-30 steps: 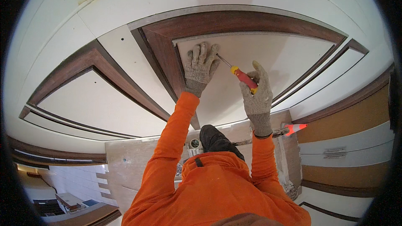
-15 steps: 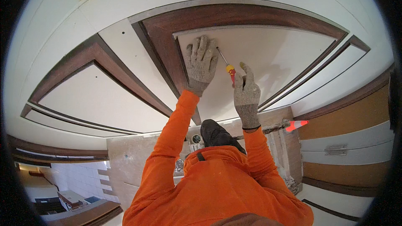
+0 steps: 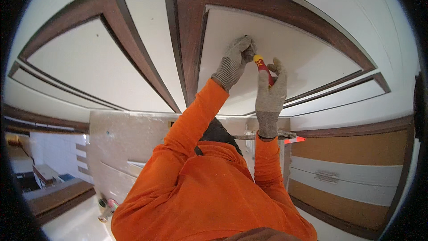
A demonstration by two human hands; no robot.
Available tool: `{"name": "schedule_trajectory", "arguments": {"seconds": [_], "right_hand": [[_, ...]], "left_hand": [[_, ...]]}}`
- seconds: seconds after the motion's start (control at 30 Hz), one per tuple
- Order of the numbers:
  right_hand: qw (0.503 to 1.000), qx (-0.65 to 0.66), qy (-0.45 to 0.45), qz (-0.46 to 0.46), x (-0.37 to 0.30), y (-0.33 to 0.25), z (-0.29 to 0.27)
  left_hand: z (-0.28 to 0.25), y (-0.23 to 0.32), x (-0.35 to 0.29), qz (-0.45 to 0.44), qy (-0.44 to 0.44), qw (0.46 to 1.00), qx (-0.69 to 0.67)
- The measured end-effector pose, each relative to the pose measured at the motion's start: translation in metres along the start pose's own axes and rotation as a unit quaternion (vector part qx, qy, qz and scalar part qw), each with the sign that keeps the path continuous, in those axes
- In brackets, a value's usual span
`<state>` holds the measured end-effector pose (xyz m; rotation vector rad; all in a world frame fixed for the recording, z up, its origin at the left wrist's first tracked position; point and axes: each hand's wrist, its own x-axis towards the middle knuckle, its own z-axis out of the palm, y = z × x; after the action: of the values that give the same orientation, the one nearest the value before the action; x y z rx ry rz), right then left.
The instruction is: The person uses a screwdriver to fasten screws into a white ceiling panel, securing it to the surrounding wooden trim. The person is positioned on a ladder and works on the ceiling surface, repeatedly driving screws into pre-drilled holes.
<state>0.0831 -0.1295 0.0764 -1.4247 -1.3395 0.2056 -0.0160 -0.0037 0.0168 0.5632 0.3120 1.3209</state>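
My right hand (image 3: 271, 91), in a grey knit glove, grips the red and yellow handle of a screwdriver (image 3: 261, 64). The tool slants up and to the left toward a pale panel (image 3: 312, 58) set in a dark brown wood frame (image 3: 189, 31). At the panel, just beyond the handle's yellow end, my gloved left hand (image 3: 235, 60) has its fingers curled together. They cover the screwdriver's shaft and tip, and whatever they pinch is hidden. A small dark spot (image 3: 246, 36) shows on the panel just above the left fingertips.
To the left stands another brown-framed pale panel (image 3: 73, 58), with a white strip (image 3: 149, 15) between the two. Below on the right lie an orange-and-white cone (image 3: 295, 139) and a tan and grey striped surface (image 3: 347, 151). Rolls of tape (image 3: 109, 206) sit at lower left.
My left hand, flat on the panel before, is now curled around the screwdriver's tip end. My right hand has brought the screwdriver up slightly. The view has shifted toward the left.
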Motion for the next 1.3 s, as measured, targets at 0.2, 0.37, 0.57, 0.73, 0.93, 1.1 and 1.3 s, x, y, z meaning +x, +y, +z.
{"name": "schedule_trajectory", "arguments": {"seconds": [0.2, 0.37, 0.57, 0.73, 0.93, 1.1, 1.3], "right_hand": [[0.971, 0.081, -0.143, 0.175, -0.008, 0.001, -0.012], [0.976, -0.160, -0.055, -0.138, -0.016, 0.031, 0.001], [0.947, -0.257, -0.081, -0.173, -0.011, 0.021, -0.006], [0.972, -0.171, -0.023, -0.160, -0.014, 0.020, 0.006], [0.990, -0.137, -0.018, -0.005, -0.018, 0.011, 0.010], [0.951, -0.230, 0.024, -0.203, -0.010, 0.006, 0.005], [0.959, -0.228, -0.014, -0.167, -0.006, -0.003, 0.003]], "left_hand": [[0.000, -0.004, -0.004, 0.032, -0.034, 0.998, -0.048], [0.007, -0.004, -0.012, 0.028, 0.000, 0.996, -0.089], [0.000, -0.012, -0.003, 0.018, -0.022, 0.983, -0.181], [0.002, -0.018, -0.001, -0.019, 0.014, 0.962, -0.270], [0.007, -0.021, -0.003, -0.026, 0.042, 0.961, -0.274], [0.005, -0.029, 0.004, -0.008, 0.014, 0.963, -0.269], [0.003, -0.030, 0.003, 0.009, -0.006, 0.960, -0.281]]}}
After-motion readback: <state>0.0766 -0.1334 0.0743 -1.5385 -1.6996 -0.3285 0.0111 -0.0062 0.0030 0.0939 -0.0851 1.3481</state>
